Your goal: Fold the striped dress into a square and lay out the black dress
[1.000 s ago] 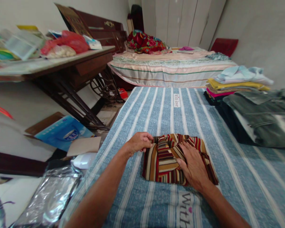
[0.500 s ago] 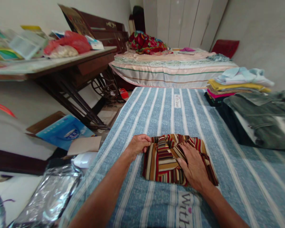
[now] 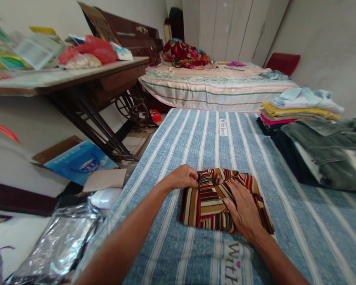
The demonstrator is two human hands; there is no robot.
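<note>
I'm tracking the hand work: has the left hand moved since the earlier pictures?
Yes. Judged against the "With love" label on the blue sheet, the left hand has shifted slightly to the right, at the edge of the striped cloth.

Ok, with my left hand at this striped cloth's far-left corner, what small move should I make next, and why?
Probably ease that corner of the striped cloth gently outward with your left hand. The cloth looks creased between your hands, the left is already at its edge, and your right hand lies flat on it, well placed to steady it.
</note>
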